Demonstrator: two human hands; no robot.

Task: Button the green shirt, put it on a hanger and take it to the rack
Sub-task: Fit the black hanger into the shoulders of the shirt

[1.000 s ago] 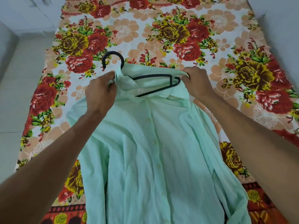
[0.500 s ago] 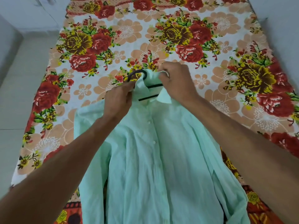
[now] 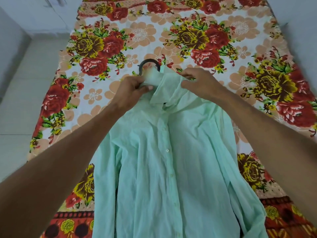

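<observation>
Floral bedsheet (image 3: 142,35): green shirt (image 3: 163,160) lengthwise, collar (image 3: 160,93) farthest

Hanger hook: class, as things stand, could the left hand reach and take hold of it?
Probably yes. The hook sticks out past the collar, uncovered, just beyond the left hand, with nothing lying between them. That hand pinches the collar, though, so it would need to let go first.

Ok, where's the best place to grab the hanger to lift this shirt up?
Take the black hook, coming from above beyond the collar. It is the only part clear of the green shirt; the rest lies under fabric. Its open curve should take a finger.
</observation>
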